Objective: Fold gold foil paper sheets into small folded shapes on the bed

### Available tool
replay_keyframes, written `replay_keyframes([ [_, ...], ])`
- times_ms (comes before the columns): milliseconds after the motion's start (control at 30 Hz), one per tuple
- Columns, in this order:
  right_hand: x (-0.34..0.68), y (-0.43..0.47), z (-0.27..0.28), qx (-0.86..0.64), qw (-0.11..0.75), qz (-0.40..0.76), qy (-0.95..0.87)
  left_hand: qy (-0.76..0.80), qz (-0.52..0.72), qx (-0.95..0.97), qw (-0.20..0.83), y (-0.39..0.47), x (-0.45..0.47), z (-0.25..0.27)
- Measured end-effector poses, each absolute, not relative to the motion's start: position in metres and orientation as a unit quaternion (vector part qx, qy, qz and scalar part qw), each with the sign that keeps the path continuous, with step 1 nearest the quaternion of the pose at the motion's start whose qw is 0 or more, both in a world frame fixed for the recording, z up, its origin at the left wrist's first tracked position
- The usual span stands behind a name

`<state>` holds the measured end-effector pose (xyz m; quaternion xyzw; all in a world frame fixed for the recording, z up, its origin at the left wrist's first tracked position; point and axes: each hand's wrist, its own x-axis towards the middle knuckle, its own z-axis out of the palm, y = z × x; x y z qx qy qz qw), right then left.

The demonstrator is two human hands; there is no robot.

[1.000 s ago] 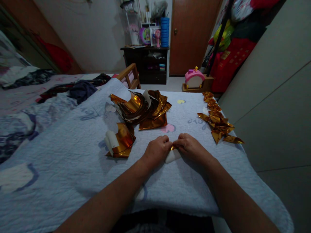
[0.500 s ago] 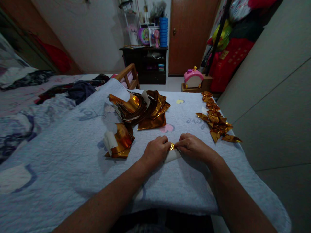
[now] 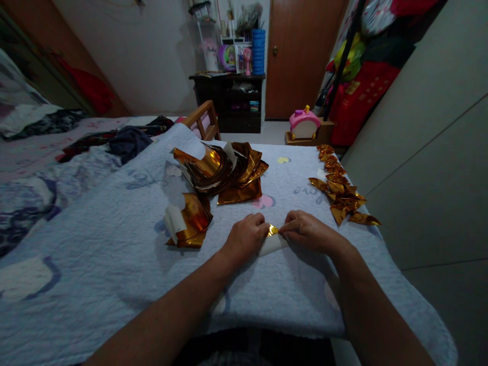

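Note:
A sheet of gold foil paper [image 3: 273, 246], its pale back showing toward me and a gold strip folded over at its far edge, lies on the cloth-covered surface. My left hand [image 3: 247, 235] is closed on the left end of the folded strip. On the right end, the fingers of my right hand [image 3: 305, 231] are pinched together. Both hands partly hide the sheet. Left of my left hand stands a small curled stack of gold foil sheets [image 3: 193, 218]. Behind it is a larger fanned stack of gold foil sheets [image 3: 213, 165].
Several folded gold foil pieces [image 3: 343, 198] lie in a row along the right edge of the light blue quilted cloth [image 3: 152, 295]. A wooden chair back [image 3: 206, 119] rises beyond the far edge. Bunched clothes [image 3: 129, 144] lie at left; a pale cabinet [image 3: 430, 168] stands at right.
My right hand has shifted slightly right along the sheet, and more of the gold strip shows between my hands. The left hand keeps its hold; the whole view has moved a little.

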<state>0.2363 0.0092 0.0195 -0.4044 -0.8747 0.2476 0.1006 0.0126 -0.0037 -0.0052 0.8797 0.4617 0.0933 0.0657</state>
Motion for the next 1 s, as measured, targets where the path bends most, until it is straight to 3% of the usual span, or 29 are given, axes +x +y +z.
replay_keyframes([
  [800, 0.218, 0.007, 0.010, -0.477, 0.148, 0.267, -0.824, 0.420, 0.148, 0.891, 0.087, 0.001, 0.011, -0.017],
  [1000, 0.207, 0.009, -0.009, -0.564, 0.151, 0.106, -0.805, 0.412, 0.154, 0.894, 0.084, 0.002, 0.012, -0.017],
])
